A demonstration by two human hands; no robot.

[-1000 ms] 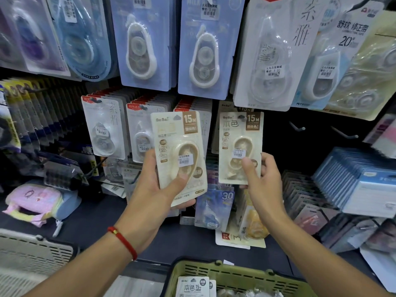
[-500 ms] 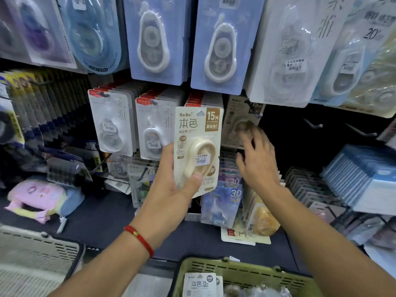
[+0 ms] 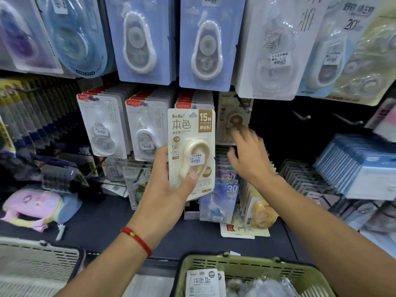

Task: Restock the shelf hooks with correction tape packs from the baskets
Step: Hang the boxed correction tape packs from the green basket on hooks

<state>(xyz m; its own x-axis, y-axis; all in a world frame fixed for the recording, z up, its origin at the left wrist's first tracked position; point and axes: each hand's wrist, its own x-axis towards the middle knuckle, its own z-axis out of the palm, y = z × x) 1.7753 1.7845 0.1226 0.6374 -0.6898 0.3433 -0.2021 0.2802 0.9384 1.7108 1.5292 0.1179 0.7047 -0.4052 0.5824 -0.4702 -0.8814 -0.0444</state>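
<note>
My left hand [image 3: 169, 189] grips a cream correction tape pack [image 3: 190, 151] marked 15M, held upright in front of the shelf. Behind it to the right, a matching beige pack [image 3: 233, 118] hangs on a hook [image 3: 244, 105]. My right hand [image 3: 248, 155] is just below that hung pack, fingers spread and blurred, holding nothing. A green basket [image 3: 242, 269] at the bottom holds another pack [image 3: 201, 282] and clear wrapping.
Rows of white packs [image 3: 102, 125] hang left of the held pack. Two bare hooks [image 3: 302, 116] stick out at the right. Large blue packs [image 3: 141, 39] hang above. A grey basket [image 3: 36, 260] sits at bottom left, a pink pouch [image 3: 34, 206] on the shelf.
My right hand hung its beige pack on the hook, let go and is drawing back downward. My left hand has shifted its pack slightly right and up.
</note>
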